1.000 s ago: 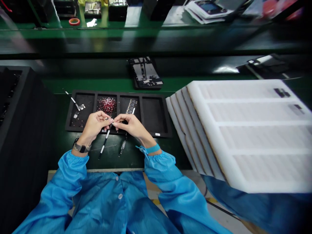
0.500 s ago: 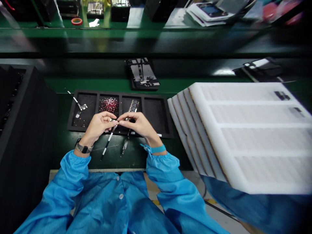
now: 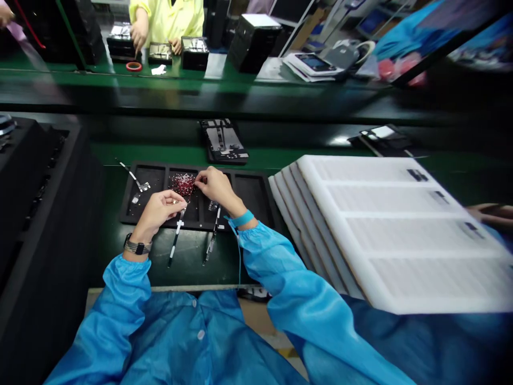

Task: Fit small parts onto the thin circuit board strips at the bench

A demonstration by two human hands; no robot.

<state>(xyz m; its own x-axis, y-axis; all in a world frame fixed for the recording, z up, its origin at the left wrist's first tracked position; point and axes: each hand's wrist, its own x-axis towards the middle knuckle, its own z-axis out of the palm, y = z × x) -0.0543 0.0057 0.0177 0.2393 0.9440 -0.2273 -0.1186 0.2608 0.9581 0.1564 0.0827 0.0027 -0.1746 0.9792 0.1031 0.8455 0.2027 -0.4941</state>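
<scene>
My left hand (image 3: pixel 165 207) pinches the upper end of a thin flex cable (image 3: pixel 175 244), black with white stretches, which hangs down over the front rim of the black foam tray (image 3: pixel 125 214). At the tray's second compartment, my right hand (image 3: pixel 212 184) has its fingertips closed at the edge of a pile of tiny red and silver pieces (image 3: pixel 183 184); whether anything is between them is too small to tell. Below the right hand, a second flex cable (image 3: pixel 211 240) with a small board lies across the tray's front rim. Another flex cable (image 3: pixel 138 182) rests in the left compartment.
White foam trays (image 3: pixel 336 206) are stacked at the right. Black foam trays (image 3: pixel 44 214) rise at the left. Flat black device parts (image 3: pixel 224 140) lie behind the foam tray. Across the bench, a person in yellow (image 3: pixel 172 24) works beside black stacks and a red tape roll (image 3: pixel 133 66).
My right hand has moved away from the left hand, back to the pile of tiny pieces. The left hand keeps the flex cable. The camera view has tilted up, showing the person opposite.
</scene>
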